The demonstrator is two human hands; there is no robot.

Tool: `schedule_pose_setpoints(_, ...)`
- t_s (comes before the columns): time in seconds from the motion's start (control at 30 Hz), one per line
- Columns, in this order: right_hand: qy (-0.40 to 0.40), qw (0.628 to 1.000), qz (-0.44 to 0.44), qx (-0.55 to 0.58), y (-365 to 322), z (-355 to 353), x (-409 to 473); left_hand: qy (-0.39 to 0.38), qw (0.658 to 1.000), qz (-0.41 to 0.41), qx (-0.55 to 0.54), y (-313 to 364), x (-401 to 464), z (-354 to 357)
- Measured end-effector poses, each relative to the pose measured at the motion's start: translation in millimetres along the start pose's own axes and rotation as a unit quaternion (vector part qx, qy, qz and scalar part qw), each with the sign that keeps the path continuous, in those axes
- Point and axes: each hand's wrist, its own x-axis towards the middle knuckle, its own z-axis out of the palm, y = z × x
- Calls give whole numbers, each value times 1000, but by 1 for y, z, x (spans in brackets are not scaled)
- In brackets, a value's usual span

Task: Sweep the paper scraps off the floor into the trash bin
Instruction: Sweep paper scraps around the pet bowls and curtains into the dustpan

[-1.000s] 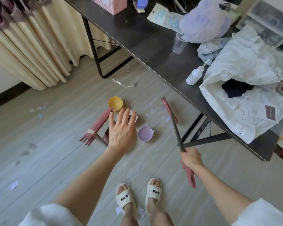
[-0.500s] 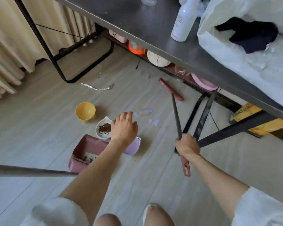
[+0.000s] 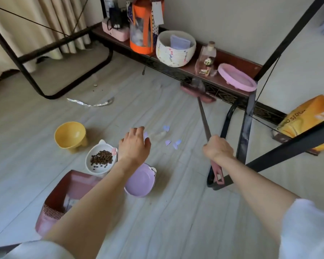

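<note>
Paper scraps, small and lilac, lie scattered on the floor between your two hands, one scrap just beside the fingertips of your left hand, which hovers with fingers loosely bent and holding nothing. Your right hand is wrapped round the broom handle, the broom head resting on the floor against the low shelf (blurred). Beneath your left forearm stands the dustpan, with a purple bowl, a white kibble bowl and a yellow bowl close by.
</note>
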Motion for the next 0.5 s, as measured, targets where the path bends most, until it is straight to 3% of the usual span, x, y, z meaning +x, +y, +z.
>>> schedule_pose_setpoints(0.3, -20, 997, 1, 70, 38, -19, -79, -46, 999, -22, -13, 27, -24, -39)
schedule_pose_setpoints(0.5, -18, 996, -5, 84, 7, -48, -61, -39, 999, -13, -10, 34, -28, -59)
